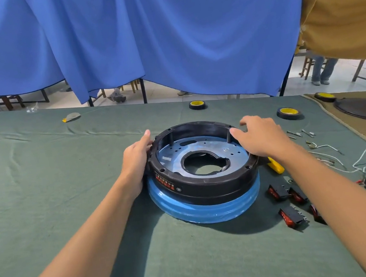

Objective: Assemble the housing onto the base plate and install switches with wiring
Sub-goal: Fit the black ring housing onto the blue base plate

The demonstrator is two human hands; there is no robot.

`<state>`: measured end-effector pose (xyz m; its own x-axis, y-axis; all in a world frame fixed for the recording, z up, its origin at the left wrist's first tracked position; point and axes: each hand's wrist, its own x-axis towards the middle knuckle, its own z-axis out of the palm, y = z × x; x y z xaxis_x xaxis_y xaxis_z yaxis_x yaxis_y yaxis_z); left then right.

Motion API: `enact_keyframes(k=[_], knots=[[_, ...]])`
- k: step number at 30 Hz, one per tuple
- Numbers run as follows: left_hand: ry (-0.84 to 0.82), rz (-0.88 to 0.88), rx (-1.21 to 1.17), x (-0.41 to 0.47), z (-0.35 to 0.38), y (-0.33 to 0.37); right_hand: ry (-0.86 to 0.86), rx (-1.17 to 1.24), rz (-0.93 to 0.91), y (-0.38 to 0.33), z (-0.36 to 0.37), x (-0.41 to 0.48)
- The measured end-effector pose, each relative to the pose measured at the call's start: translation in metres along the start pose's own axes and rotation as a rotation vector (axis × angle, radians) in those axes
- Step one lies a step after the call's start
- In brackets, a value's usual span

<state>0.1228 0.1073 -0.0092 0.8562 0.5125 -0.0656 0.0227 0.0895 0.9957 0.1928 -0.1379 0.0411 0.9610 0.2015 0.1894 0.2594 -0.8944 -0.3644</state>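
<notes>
Black plastic forms the housing [204,178], a round ring that sits on the base plate [206,207], whose blue-filmed rim shows below it on the near and left sides. The assembly stands at the centre of the table [40,184], straight ahead of the person and between the two forearms.

The left hand [137,164] is pressed flat against the ring's left outer wall, fingers extended along the rim and only partly curled. The right hand [261,136] rests over the right rim with the fingers spread wide and the thumb toward the inside; whether it grips the wall cannot be told. Neither hand carries a loose part.

The ring is circular, so it has no long axis; what matters is its rotation about the vertical centre. The hands sit on opposite ends of a left-to-right diameter, roughly equally near, which suits turning or pressing the ring to seat it. Through the opening, the pale metal plate [205,151] with its keyed central hole is visible.

The switches [288,205] lie on the cloth to the near right, close beside the right forearm, with the white wiring [363,163] further right. In my judgement the right hand is the nearer one for fetching a switch once the housing is seated.
</notes>
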Motion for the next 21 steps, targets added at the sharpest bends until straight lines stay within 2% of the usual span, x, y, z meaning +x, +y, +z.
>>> enact_keyframes(k=[3,5,12,21], knots=[[0.038,0.180,-0.036,-0.003,0.001,-0.016,-0.056,0.099,-0.053,-0.005,0.005,0.006],[0.023,0.232,-0.022,-0.005,0.001,-0.019,-0.068,0.086,-0.097,-0.006,0.006,0.010],[0.022,0.269,0.000,-0.007,0.001,-0.015,0.047,0.084,-0.091,-0.013,0.009,0.002],[-0.050,0.315,0.022,-0.018,0.000,-0.012,0.039,0.065,0.004,-0.019,0.007,-0.008]])
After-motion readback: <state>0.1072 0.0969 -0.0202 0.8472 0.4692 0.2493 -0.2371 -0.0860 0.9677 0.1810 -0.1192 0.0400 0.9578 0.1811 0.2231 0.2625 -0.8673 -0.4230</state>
